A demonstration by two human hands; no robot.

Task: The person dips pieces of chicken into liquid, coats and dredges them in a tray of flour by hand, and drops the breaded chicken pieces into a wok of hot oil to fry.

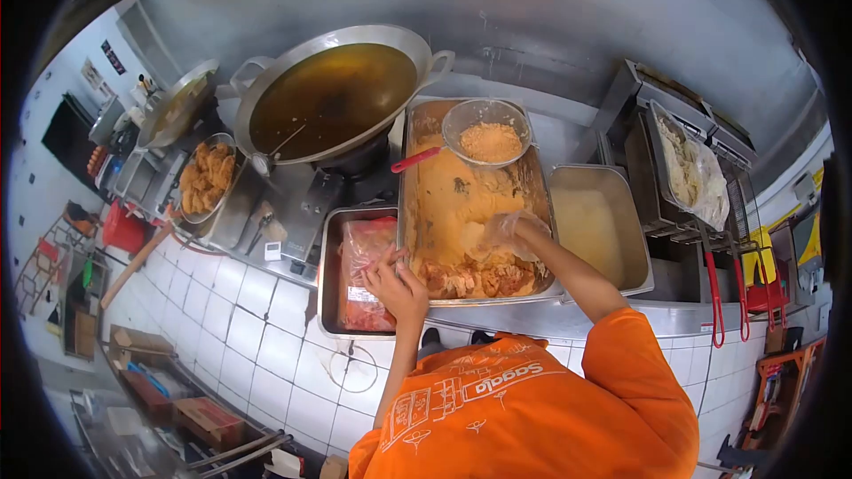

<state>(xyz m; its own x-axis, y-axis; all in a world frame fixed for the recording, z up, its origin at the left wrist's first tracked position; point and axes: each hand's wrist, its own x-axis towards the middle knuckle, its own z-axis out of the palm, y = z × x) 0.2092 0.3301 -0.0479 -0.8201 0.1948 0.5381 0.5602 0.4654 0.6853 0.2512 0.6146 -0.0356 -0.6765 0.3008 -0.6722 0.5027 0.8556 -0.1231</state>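
My left hand (pixel 397 287) is bare, its fingers spread over a clear plastic bag of raw red meat (pixel 366 253) and touching the near left edge of the flour tray. That bag lies in a smaller metal pan (pixel 330 288). My right hand (pixel 508 236), in a clear plastic glove, reaches into the orange-tinted flour (pixel 466 204) in the large metal tray (pixel 543 204). Its fingers are blurred and partly buried, so their grip does not show. Coated meat pieces (pixel 488 279) lie along the tray's near side. A sieve with a red handle (pixel 488 133) holds crumbly flour at the far end.
Behind to the left stands a big wok of oil (pixel 333 102). A bowl of fried pieces (pixel 208 179) is further left. Right of the tray sits a pan of pale liquid (pixel 590 226). Beyond it is a fryer with red-handled baskets (pixel 715 297). A small timer (pixel 272 251) lies left.
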